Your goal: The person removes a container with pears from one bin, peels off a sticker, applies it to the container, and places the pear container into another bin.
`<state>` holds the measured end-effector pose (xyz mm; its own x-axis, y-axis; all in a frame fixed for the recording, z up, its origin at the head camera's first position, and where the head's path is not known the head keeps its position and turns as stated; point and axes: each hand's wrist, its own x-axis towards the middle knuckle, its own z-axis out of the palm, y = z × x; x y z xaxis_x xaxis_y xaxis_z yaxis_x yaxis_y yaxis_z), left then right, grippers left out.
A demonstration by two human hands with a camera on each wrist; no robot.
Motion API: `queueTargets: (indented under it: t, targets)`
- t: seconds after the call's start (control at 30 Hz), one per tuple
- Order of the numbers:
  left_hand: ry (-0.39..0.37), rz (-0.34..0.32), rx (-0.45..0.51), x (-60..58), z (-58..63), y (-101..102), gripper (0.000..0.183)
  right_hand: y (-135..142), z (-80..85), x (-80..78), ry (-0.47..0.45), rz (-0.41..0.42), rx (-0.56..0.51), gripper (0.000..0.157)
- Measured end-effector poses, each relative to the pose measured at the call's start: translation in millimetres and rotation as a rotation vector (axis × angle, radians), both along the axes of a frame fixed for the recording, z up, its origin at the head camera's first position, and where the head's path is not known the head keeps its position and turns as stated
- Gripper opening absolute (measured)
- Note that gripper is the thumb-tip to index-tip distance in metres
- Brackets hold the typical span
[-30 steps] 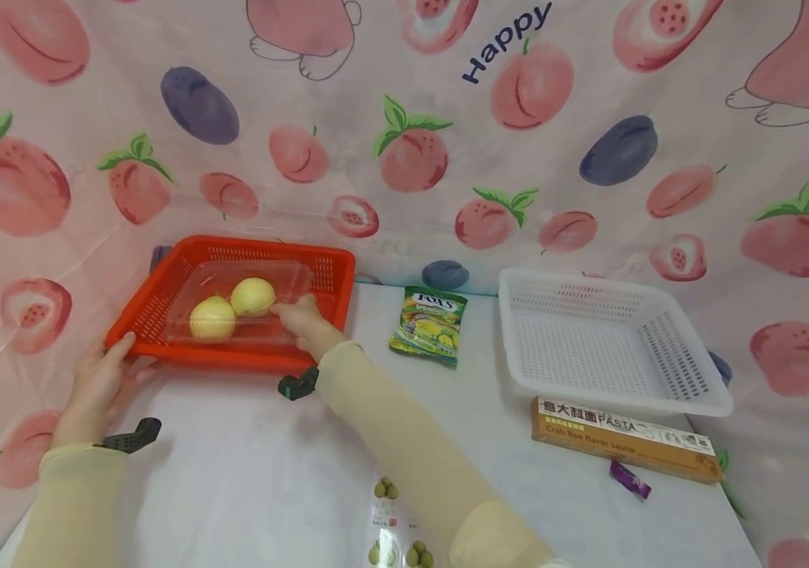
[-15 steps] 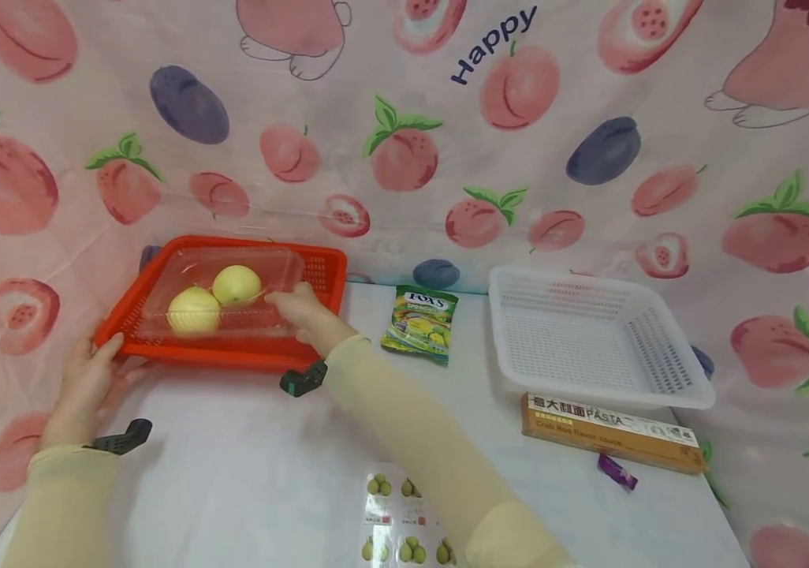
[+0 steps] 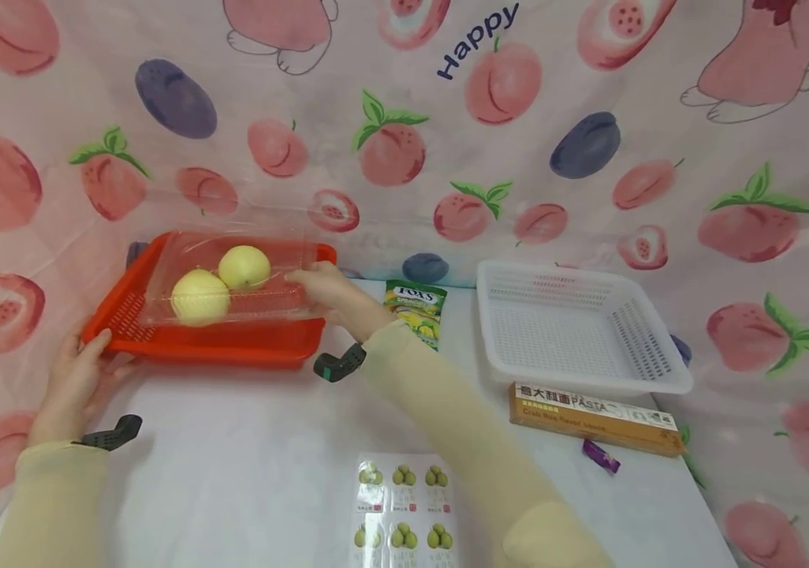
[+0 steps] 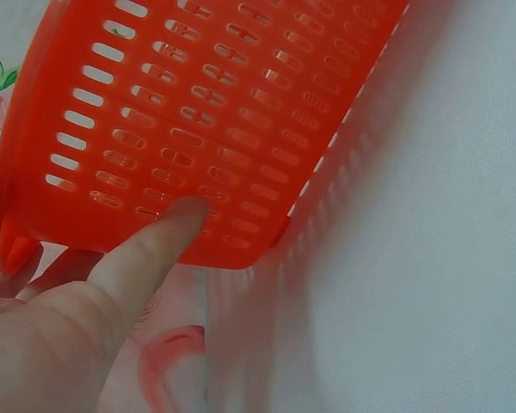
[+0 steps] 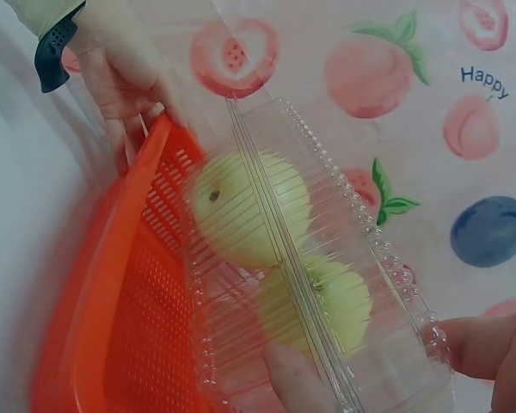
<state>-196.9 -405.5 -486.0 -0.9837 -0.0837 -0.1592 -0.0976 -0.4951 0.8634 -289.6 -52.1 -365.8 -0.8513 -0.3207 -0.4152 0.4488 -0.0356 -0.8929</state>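
Note:
My right hand holds a clear plastic clamshell box by its right end, thumb and fingers on opposite sides. Inside the box lie two round, pale yellow-green pears, showing through the ribbed plastic. Box and fruit are up over a red slotted basket, level with its back rim and above. At the basket's front left corner, my left hand grips the rim. Seen from the left wrist, one finger of that hand lies along the outer wall of the basket.
A green Fox's candy bag lies right of the right hand, partly behind the forearm. Farther right are a white basket, a pasta box and a small purple wrapped piece. A fruit-picture sticker sheet lies in front.
The clamshell box with the pears has risen out of the red basket in the right hand. The left hand keeps its grip. The head view has turned slightly right.

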Motion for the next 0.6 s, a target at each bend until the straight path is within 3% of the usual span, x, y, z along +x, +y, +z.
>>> queueTargets:
  t: [0.23,0.47,0.6]
  targets:
    - [0.001,-0.008,-0.016,0.8,-1.0,-1,0.078,46,8.4,9.4,0.036,0.071,-0.044,0.047]
    - [0.039,-0.026,-0.022,0.8,-2.9,-1,0.074,106,17.0,21.2,0.02,-0.009,-0.006,0.068]
    - [0.092,-0.025,0.073,0.4,-4.3,-3,0.068,132,18.5,27.9,0.053,-0.035,0.028,0.068]
